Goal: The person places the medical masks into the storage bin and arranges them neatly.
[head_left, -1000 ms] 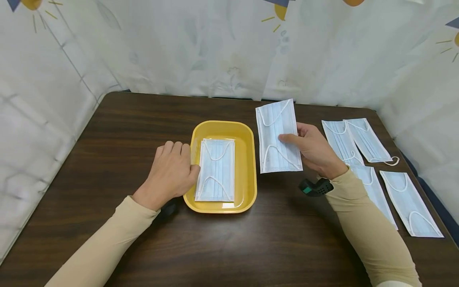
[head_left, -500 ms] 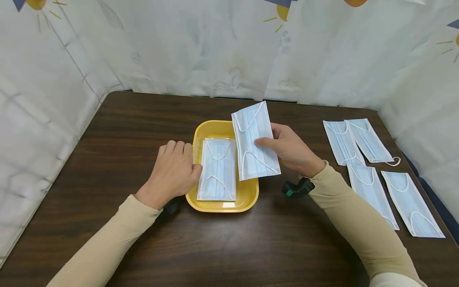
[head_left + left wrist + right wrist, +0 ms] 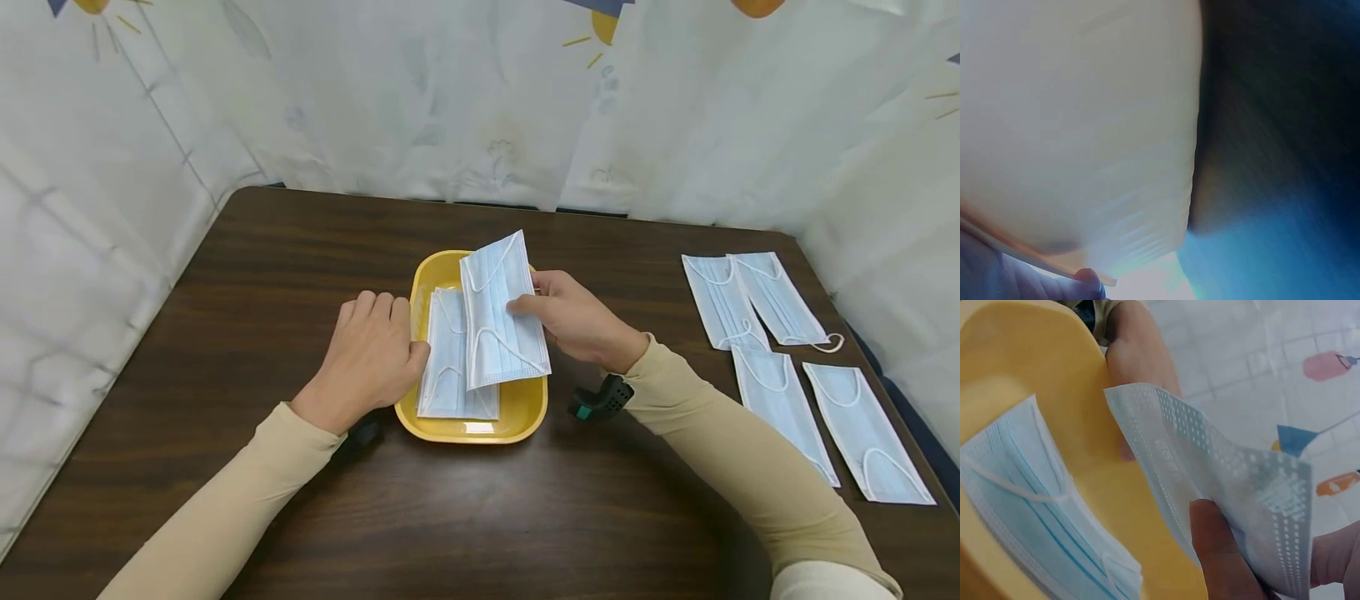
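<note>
My left hand (image 3: 363,358) grips the left rim of a yellow tray (image 3: 521,417), its thumb over the edge. In the left wrist view the tray's outer wall (image 3: 1085,125) fills much of the picture, with a fingertip at its rim. My right hand (image 3: 588,325) pinches a light blue face mask (image 3: 498,317) by its right side, thumb on top. That mask hangs tilted over the tray and partly covers the masks (image 3: 442,392) lying inside. In the right wrist view, the held mask (image 3: 1172,444) is apart from the masks in the tray (image 3: 1022,487).
Several more face masks (image 3: 783,417) lie flat at the right of the dark wooden table (image 3: 480,517); some overlap or touch. A pale patterned curtain (image 3: 420,125) surrounds the table's back and sides.
My right hand has carried the face mask leftward, from beside the tray to over it. My left hand stays on the tray's rim.
</note>
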Motion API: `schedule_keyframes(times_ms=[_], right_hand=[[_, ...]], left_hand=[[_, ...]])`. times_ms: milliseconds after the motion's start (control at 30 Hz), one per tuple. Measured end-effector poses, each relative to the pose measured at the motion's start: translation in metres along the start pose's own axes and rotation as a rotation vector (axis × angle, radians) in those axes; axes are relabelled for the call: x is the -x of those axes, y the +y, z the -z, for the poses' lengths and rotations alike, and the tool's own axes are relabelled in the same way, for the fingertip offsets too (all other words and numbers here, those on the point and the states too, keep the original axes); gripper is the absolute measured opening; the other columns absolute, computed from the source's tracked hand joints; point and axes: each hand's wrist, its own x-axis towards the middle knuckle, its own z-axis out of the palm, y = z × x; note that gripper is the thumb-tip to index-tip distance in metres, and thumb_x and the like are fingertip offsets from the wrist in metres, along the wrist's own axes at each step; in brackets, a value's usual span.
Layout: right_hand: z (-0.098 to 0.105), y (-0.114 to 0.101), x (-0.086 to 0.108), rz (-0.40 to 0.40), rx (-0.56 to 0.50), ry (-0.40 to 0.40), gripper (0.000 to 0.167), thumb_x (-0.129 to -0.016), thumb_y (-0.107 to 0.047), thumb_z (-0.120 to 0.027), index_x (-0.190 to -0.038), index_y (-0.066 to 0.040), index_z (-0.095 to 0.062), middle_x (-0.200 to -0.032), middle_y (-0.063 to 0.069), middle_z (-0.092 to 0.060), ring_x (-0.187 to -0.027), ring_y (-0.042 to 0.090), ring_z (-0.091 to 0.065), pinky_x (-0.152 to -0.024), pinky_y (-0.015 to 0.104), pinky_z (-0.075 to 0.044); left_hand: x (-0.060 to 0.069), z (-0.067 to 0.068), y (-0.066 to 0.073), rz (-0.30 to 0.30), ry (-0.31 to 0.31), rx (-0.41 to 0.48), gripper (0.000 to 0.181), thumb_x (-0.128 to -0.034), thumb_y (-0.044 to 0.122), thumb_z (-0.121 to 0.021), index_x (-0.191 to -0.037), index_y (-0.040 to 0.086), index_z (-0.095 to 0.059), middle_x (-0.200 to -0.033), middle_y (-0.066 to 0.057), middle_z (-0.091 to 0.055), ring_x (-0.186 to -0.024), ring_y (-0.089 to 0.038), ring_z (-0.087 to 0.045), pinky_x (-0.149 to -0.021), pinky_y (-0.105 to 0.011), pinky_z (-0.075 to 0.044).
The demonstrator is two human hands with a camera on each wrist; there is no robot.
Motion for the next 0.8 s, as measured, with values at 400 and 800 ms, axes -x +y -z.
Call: schedule_keyframes(times_ms=[400,800], right_hand=[[-0.02,0.0,-0.011,-0.042,0.061,-0.09,0.039,-0.106,-0.011,-0.044,-0.142,0.002,-0.05,-0.126,0.018,-0.066,-0.1,0.02,-0.072,-0.089,0.034,-0.061],[-0.035,0.002,-0.019,-0.097,0.075,-0.101,0.04,-0.106,-0.012,-0.043,-0.145,-0.001,-0.046,-0.133,0.017,-0.063,-0.108,0.024,-0.07,-0.1,0.041,-0.059]], left_hand=[[0.001,0.001,-0.001,0.006,-0.003,-0.009,0.022,-0.0884,0.023,-0.048,-0.077,0.004,-0.047,-0.075,-0.011,-0.046,-0.076,-0.031,-0.041,-0.072,-0.043,-0.038],[0.0,0.0,-0.001,0.0,-0.012,-0.01,0.023,-0.0892,0.024,-0.051,-0.079,0.004,-0.049,-0.075,-0.011,-0.046,-0.076,-0.031,-0.042,-0.072,-0.043,-0.038]])
